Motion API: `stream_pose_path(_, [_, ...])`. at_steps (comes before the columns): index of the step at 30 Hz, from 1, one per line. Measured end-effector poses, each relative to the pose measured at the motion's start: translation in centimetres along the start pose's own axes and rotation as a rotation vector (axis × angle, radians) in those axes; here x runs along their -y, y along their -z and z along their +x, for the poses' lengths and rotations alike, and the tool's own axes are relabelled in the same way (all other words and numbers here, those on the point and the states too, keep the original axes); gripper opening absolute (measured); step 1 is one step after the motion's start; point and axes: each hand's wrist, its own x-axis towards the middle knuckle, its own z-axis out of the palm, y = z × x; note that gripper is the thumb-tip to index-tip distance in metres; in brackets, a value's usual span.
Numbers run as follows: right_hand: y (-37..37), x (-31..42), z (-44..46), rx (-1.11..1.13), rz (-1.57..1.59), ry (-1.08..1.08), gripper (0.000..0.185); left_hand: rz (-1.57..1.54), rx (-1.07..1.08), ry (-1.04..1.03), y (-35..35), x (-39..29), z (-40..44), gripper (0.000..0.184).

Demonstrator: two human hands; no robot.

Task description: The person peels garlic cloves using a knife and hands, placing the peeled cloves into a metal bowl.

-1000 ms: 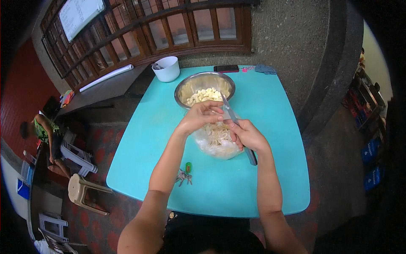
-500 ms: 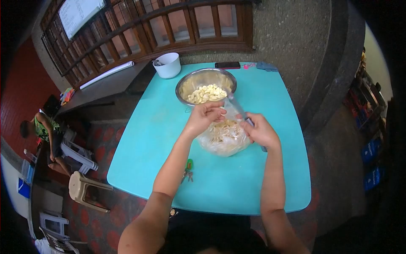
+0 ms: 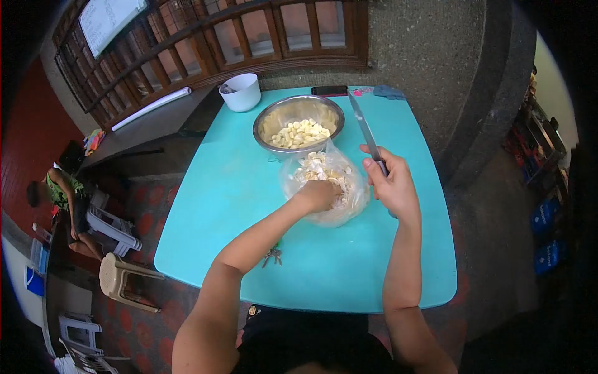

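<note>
Left hand (image 3: pixel 319 196) in plastic bag (image 3: pixel 356 209), grip hidden, cannot tell; right hand (image 3: pixel 397 182) clasps knife (image 3: pixel 369 134), blade pointing away; metal bowl (image 3: pixel 264 138) beyond bag.

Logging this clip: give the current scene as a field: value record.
left hand: in translucent plastic bag of whitish scraps; grasp hidden
right hand: holds long steel knife with dark handle, blade pointing away
beyond bag: round silver metal bowl of pale-yellow pieces
far edge: white round tub, dark flat phone
near side: bunch of metal keys
surface: turquoise table
</note>
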Motion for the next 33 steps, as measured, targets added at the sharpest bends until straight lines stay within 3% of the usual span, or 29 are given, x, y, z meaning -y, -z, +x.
stream_pose_path(3, [0.0, 0.4, -0.2, -0.019, -0.002, -0.01, 0.028, 0.096, 0.242, 0.004, 1.5, -1.0, -0.2, 0.044])
stream_pose_path(6, [-0.1, 0.5, -0.2, -0.015, 0.002, 0.007, 0.028, 0.195, 0.343, 0.031, 2.4, -2.7, -0.3, 0.043])
stream_pose_path(12, [-0.2, 0.4, -0.3, -0.009, -0.025, 0.034, 0.027, 0.259, 0.22, -0.117, -2.7, 0.5, 1.6, 0.036])
stream_pose_path(15, [-0.2, -0.2, -0.1, 0.019, -0.095, 0.048, 0.03, -0.047, -0.001, 0.058, -2.6, 1.1, 0.9, 0.036])
stream_pose_path(17, [-0.2, -1.1, 0.4, 0.07, -0.234, 0.09, 0.033, -0.057, 0.161, 0.013, -0.9, 1.5, 1.2, 0.036])
stream_pose_path(18, [-0.8, -1.7, 0.5, -0.01, -0.323, 0.121, 0.035, -0.06, 0.242, -0.011, 0.3, 1.6, 1.3, 0.037])
stream_pose_path(20, [-2.3, -3.2, 0.9, -0.176, -0.495, 0.178, 0.038, -0.086, 0.135, -0.06, 1.6, 2.0, 1.1, 0.038])
stream_pose_path(22, [-2.9, -5.3, 1.4, -0.162, -0.558, 0.079, 0.037, -0.15, -0.006, -0.155, 1.9, 2.9, 1.1, 0.039])
stream_pose_path(26, [-2.8, -6.9, 2.4, -0.054, -0.652, -0.075, 0.026, -0.221, 0.096, -0.022, 4.6, 3.0, 0.8, 0.037])
stream_pose_path(31, [-2.3, -5.6, 2.2, -0.132, -0.537, -0.045, 0.015, -0.415, 0.07, -0.048, 4.3, 5.2, 1.1, 0.035])
stream_pose_path(33, [-2.2, -5.6, 2.3, -0.136, -0.534, -0.042, 0.014, -0.505, 0.187, 0.043, 5.2, 5.3, 1.1, 0.037])
